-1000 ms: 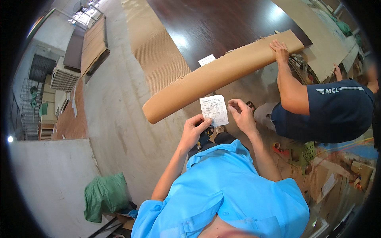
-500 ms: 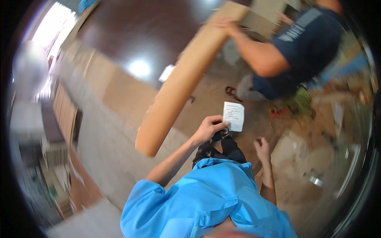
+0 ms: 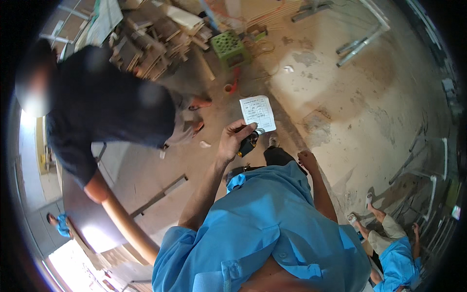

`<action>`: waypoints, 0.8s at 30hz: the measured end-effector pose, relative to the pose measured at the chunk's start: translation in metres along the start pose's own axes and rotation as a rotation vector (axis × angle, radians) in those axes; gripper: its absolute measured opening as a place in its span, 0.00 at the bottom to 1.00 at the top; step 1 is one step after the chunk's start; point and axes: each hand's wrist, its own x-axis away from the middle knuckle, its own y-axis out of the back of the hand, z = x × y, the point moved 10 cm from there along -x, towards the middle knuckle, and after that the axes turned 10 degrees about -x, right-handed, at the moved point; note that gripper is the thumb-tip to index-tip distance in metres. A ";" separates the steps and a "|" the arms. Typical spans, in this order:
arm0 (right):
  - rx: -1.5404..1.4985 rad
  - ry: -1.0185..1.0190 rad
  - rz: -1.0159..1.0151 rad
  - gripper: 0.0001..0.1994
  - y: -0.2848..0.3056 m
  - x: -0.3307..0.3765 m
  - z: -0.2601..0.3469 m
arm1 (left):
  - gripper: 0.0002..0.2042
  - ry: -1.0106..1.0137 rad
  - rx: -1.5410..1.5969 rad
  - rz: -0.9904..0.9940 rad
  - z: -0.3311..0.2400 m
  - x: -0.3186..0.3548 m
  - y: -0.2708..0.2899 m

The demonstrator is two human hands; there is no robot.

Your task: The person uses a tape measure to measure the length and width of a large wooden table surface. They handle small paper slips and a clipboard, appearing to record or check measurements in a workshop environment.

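Observation:
My left hand (image 3: 234, 140) pinches a small white paper slip (image 3: 258, 113) with printed lines and handwriting, its thumb lying over the lower edge. The same hand also has a black-and-yellow object (image 3: 248, 145), which looks like a tape measure, below the slip. Beside my right thigh hangs my right hand (image 3: 307, 159), with loosely bent fingers and nothing visible in it. My shirt partly hides the legs.
A person in a dark shirt (image 3: 112, 97) bends close on my left, one arm reaching down. Ahead lie scrap wood pieces (image 3: 155, 44), a green plastic crate (image 3: 229, 48) and red tape (image 3: 231, 87). Metal frames (image 3: 433, 194) stand right; another person (image 3: 396, 258) is at lower right.
My view has swung to the right, so the dark-shirted person now appears on the left. The long brown board has left the view. The slip stays in my left hand.

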 end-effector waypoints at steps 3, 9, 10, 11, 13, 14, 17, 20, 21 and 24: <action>-0.120 -0.012 -0.120 0.18 0.073 -0.018 0.014 | 0.07 -0.001 -0.066 0.070 -0.025 -0.056 -0.046; -0.204 0.015 -0.211 0.14 0.156 -0.097 0.086 | 0.09 0.025 0.056 0.090 -0.050 -0.168 -0.081; -0.249 0.060 -0.203 0.14 0.161 -0.115 0.103 | 0.09 0.008 0.093 0.089 -0.055 -0.183 -0.084; -0.294 0.020 -0.209 0.13 0.165 -0.137 0.113 | 0.09 0.022 0.096 0.075 -0.056 -0.204 -0.083; -0.003 0.159 -0.154 0.12 0.162 -0.189 0.169 | 0.08 0.026 0.118 0.061 -0.064 -0.250 -0.079; 0.065 0.203 -0.122 0.13 0.156 -0.222 0.201 | 0.09 0.049 0.119 0.044 -0.067 -0.281 -0.077; 0.003 0.186 -0.014 0.12 0.134 -0.289 0.277 | 0.09 0.063 0.139 0.009 -0.080 -0.362 -0.067; 0.198 0.165 0.008 0.14 0.127 -0.359 0.362 | 0.12 0.177 0.123 -0.023 -0.090 -0.445 -0.061; 0.346 0.078 -0.006 0.15 0.134 -0.372 0.374 | 0.11 0.141 0.141 0.010 -0.102 -0.468 -0.065; 0.366 0.109 0.010 0.24 0.150 -0.430 0.444 | 0.10 0.184 0.066 0.035 -0.138 -0.529 -0.064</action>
